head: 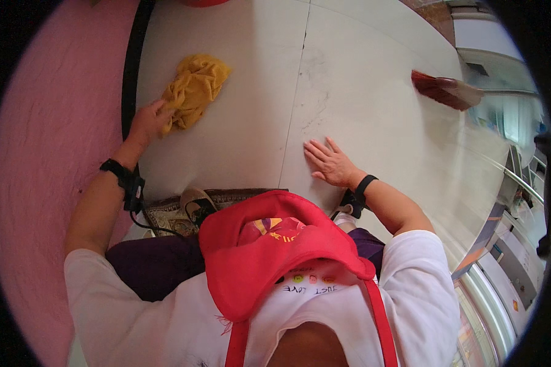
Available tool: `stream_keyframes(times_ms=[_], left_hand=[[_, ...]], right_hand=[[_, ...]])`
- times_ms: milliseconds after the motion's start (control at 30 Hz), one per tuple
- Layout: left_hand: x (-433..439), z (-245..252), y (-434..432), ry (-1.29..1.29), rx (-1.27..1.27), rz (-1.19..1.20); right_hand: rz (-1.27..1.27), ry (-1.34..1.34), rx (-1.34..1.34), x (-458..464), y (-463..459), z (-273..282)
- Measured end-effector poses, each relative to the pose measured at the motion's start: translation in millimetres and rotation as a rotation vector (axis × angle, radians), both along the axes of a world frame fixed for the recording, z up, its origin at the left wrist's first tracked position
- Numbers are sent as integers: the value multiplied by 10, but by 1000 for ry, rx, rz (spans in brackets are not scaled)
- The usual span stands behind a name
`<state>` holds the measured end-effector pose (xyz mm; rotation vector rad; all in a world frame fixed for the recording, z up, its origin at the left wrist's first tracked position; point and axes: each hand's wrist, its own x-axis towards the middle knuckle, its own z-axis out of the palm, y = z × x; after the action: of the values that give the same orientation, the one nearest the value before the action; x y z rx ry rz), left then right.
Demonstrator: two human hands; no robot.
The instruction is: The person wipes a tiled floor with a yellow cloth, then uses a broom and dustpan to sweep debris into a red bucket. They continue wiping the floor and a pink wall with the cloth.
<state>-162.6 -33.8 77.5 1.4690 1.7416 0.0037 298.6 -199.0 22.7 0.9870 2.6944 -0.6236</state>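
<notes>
My left hand (152,120) grips the near left edge of a crumpled yellow cloth (197,89) that lies bunched on the pale tiled floor (238,137). The fingertips are partly hidden in its folds. Further right, my right hand (333,163) is pressed palm down on the floor with the fingers spread, just right of a dark tile joint (288,137). It holds nothing. Beyond its fingertips, dark smudges and fine scuff marks (319,110) run along the tile.
A pink wall (59,137) with a black baseboard (132,69) bounds the left side. At the right lies a broom head (445,91) with red bristles. A patterned mat (165,215) is by my shoe (197,206). My red apron (266,257) hangs forward. A red object (204,2) shows at the top edge.
</notes>
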Motion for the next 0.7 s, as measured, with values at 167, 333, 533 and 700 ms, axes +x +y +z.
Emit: stream_keyframes(times_ms=[167,333,533,700], left_hand=[[-100,-516,-145,43,-137,-159],[129,-497,-24,392,-216,-446],[411,-203,99,527,-287,-544],[455,-167,53,535,-197,-448]], right_hand=[[-245,-131,121,100,238,-235],[-774,87,362,-189,1069,-574],[-828,266,383,-1009,2056,-633],[-386,184,209,-1390,1637,-433]])
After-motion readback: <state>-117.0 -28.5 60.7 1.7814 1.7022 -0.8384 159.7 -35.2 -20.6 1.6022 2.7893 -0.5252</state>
